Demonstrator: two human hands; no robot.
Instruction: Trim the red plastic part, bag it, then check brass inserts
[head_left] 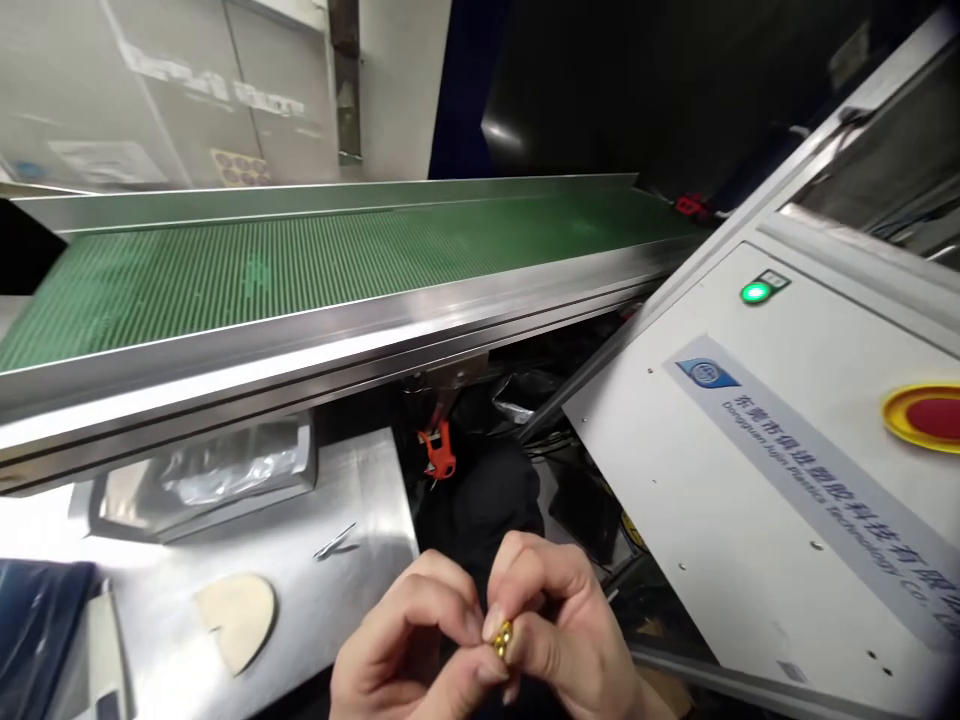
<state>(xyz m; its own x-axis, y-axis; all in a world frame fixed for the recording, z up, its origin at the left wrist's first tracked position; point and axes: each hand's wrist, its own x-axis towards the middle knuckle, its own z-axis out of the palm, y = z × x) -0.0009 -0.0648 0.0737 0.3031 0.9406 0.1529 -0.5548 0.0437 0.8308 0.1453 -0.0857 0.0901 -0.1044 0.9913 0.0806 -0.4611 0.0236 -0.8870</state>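
Note:
Both my hands meet at the bottom centre of the view. My left hand [409, 650] and my right hand [562, 630] pinch a small gold metal part [502, 638] between their fingertips. The part looks like a tiny threaded brass piece, mostly hidden by my fingers. Below my hands is a dark gap between a steel table and a white machine.
A green ribbed conveyor belt [300, 265] with steel rails runs across the upper view. A steel table [300, 580] at left carries a tray with clear plastic [217, 470], a beige half-disc [236, 615] and a small metal sliver [335, 541]. A white machine panel [750, 480] at right has a green light [755, 292] and a red stop button [930, 417]. An orange clip [439, 452] hangs under the conveyor.

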